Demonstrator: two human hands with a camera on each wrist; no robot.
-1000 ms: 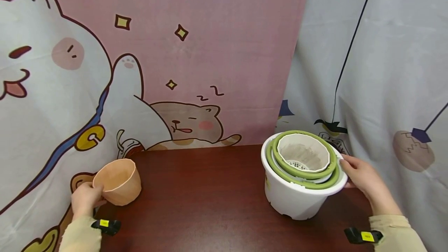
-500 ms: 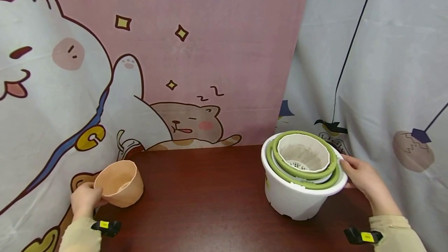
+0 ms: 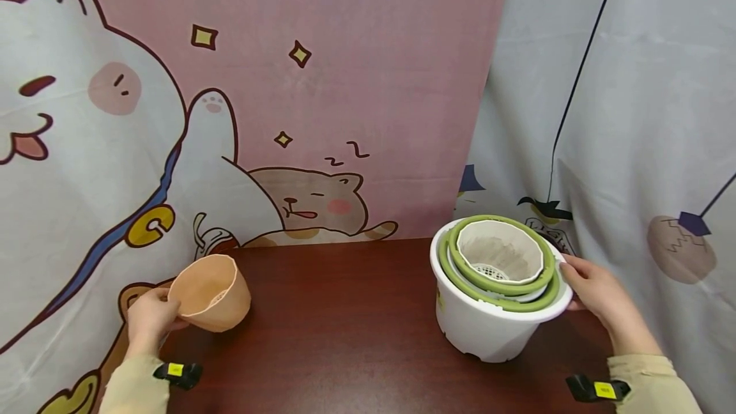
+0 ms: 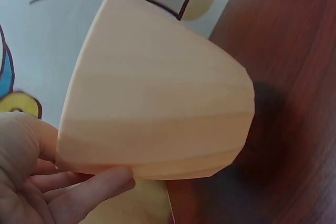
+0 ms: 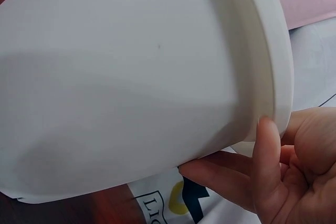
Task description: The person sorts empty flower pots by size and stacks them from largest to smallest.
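My left hand (image 3: 151, 318) pinches the rim of a peach-coloured faceted flower pot (image 3: 224, 304) at the left side of the table. The pot tilts, its mouth turned toward the upper left, and drain holes show on its inside bottom. In the left wrist view the same pot (image 4: 157, 87) leans over the table, with a dark shadow beside its base. My right hand (image 3: 598, 296) grips the rim of a large white flower pot (image 3: 483, 331) on the right. Nested inside that one are pots with green rims (image 3: 499, 287) and, innermost, a white faceted pot (image 3: 517, 251) with a perforated bottom.
The dark red-brown table (image 3: 339, 324) stretches between the two hands. Behind it hangs a pink cloth (image 3: 374, 82) printed with cartoon cats, and a pale grey cloth (image 3: 661, 82) hangs along the right side.
My left hand has moved slightly right and up with the peach flower pot, which tilts more now. The right hand and the nested pots stay put.
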